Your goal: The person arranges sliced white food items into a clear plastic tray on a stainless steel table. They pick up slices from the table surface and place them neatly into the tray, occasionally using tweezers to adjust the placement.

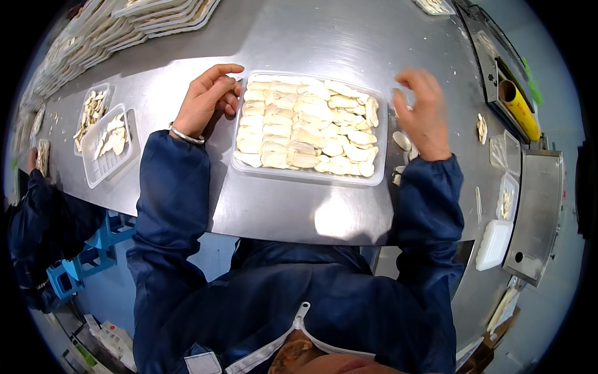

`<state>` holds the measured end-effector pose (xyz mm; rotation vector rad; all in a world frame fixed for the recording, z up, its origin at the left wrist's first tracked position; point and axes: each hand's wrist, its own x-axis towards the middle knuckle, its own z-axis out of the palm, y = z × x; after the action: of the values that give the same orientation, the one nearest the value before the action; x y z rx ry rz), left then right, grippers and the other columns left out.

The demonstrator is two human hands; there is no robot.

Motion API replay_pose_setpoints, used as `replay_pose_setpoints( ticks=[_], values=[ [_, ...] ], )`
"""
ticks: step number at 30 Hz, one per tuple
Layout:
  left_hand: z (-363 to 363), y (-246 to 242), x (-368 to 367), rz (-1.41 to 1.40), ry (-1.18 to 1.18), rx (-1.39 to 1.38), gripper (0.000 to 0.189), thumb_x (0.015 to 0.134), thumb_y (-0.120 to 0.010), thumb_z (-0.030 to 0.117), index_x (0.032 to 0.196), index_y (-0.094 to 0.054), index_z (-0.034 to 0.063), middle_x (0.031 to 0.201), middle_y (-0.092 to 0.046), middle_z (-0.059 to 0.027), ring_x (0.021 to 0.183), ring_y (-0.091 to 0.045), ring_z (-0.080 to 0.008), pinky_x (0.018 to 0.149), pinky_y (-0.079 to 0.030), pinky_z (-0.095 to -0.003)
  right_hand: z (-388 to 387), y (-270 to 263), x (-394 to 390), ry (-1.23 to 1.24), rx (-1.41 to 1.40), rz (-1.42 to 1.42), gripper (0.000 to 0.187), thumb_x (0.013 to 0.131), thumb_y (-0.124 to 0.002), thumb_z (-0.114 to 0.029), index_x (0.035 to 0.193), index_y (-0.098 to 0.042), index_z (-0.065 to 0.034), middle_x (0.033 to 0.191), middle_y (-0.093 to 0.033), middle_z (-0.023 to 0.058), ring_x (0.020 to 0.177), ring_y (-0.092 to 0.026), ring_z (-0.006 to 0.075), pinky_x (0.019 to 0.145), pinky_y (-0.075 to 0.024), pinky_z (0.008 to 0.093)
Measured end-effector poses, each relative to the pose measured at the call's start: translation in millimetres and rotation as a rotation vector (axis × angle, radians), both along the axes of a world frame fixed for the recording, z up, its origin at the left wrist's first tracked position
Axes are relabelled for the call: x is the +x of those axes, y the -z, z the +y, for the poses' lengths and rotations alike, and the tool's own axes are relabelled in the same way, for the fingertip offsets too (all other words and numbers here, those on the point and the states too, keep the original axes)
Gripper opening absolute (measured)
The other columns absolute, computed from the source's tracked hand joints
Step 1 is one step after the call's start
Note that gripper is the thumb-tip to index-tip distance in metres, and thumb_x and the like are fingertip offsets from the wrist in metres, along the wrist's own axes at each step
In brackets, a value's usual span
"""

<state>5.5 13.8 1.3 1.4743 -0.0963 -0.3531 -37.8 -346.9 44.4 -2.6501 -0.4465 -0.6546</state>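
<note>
A clear plastic tray (pixel 308 176) lies before me on the steel table. It is filled with overlapping pale, cream-coloured slices (pixel 303 124), perhaps of dried mushroom. On the left they form neat columns; towards the right they lie less evenly. My left hand (pixel 210 91) is at the tray's upper left edge, fingers curled beside the rim, with nothing visible in its grasp. Blurred by motion, my right hand (pixel 423 114) hovers right of the tray, thumb and forefinger apart. Several loose slices (pixel 402 140) lie on the table beneath and beside it.
Stacks of filled trays (pixel 159 18) rise at the upper left. Two small trays of slices (pixel 110 145) overlap on the left, near a co-worker's sleeve (pixel 35 201). A steel-topped device (pixel 537 210), a yellow roll (pixel 518 110) and a white foam tray (pixel 494 245) line the right side.
</note>
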Motion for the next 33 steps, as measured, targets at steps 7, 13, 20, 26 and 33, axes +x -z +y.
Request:
replay_pose_setpoints(
  ticks=[7, 13, 20, 26, 33],
  values=[
    [0.0, 0.2, 0.5, -0.001, 0.005, 0.030, 0.030, 0.097, -0.047, 0.014, 0.123, -0.053, 0.0003, 0.086, -0.061, -0.0027, 0.062, -0.054, -0.0034, 0.056, -0.045, -0.0157, -42.2, 8.5, -31.0, 0.163, -0.052, 0.246, 0.019, 0.077, -0.061, -0.008, 0.095, -0.061, -0.0040, 0.090, -0.057, 0.0134, 0.085, -0.056, 0.0328, 0.074, -0.0453, 0.0406],
    [0.4, 2.9, 1.7, -0.015, 0.015, 0.006, 0.031, 0.097, -0.047, 0.014, 0.124, -0.052, -0.0008, 0.087, -0.062, -0.0041, 0.061, -0.056, -0.0045, 0.055, -0.046, -0.0168, -44.6, 23.1, -23.2, 0.205, -0.080, 0.240, 0.012, 0.076, -0.061, -0.006, 0.087, -0.058, -0.0017, 0.085, -0.056, 0.0126, 0.083, -0.056, 0.0311, 0.072, -0.0452, 0.0401],
    [-0.1, 2.4, 0.3, -0.012, 0.003, -0.016, 0.030, 0.095, -0.048, 0.014, 0.121, -0.052, -0.0016, 0.084, -0.061, -0.0040, 0.060, -0.056, -0.0054, 0.055, -0.047, -0.0180, -47.0, 13.8, -20.3, 0.250, 0.093, 0.462, 0.013, 0.074, -0.062, -0.007, 0.079, -0.052, -0.0009, 0.082, -0.056, 0.0129, 0.076, -0.055, 0.0316, 0.067, -0.0447, 0.0385],
    [-0.1, 1.9, 0.4, -0.011, 0.012, -0.009, 0.030, 0.095, -0.049, 0.013, 0.121, -0.053, -0.0012, 0.084, -0.061, -0.0037, 0.061, -0.057, -0.0051, 0.055, -0.047, -0.0176, -43.6, 17.2, -30.9, 0.173, 0.060, 0.297, 0.013, 0.075, -0.063, -0.008, 0.083, -0.054, -0.0018, 0.083, -0.056, 0.0124, 0.076, -0.056, 0.0317, 0.067, -0.0452, 0.0387],
    [0.4, 1.4, -0.7, -0.007, -0.005, 0.009, 0.030, 0.097, -0.047, 0.014, 0.123, -0.052, -0.0001, 0.085, -0.061, -0.0031, 0.059, -0.054, -0.0041, 0.055, -0.045, -0.0165, -40.2, 24.5, -28.6, 0.123, -0.075, 0.227, 0.012, 0.075, -0.062, -0.007, 0.083, -0.055, -0.0015, 0.083, -0.055, 0.0135, 0.076, -0.055, 0.0317, 0.067, -0.0451, 0.0405]
  ],
)
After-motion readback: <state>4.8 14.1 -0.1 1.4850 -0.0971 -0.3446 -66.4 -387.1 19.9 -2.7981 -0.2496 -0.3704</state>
